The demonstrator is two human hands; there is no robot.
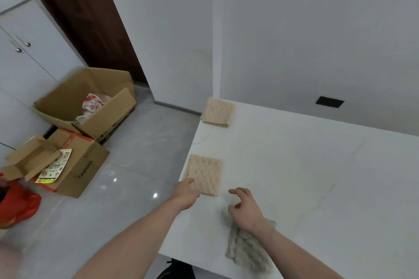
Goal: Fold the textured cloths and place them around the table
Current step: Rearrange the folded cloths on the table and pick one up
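Risk: my left hand (184,192) could nudge the near beige cloth (205,174) off the table (306,176) edge it lies along.
Left hand: fingers relaxed, touching that cloth's near corner, gripping nothing.
Right hand (246,208): loosely curled over the grey cloth (247,249); grip unclear.
Far cloth (218,112): folded, at the far corner.

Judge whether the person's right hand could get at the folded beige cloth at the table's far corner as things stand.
Probably yes, with a long stretch. Only bare table lies between the right hand and the far cloth, but that hand is over a grey cloth.
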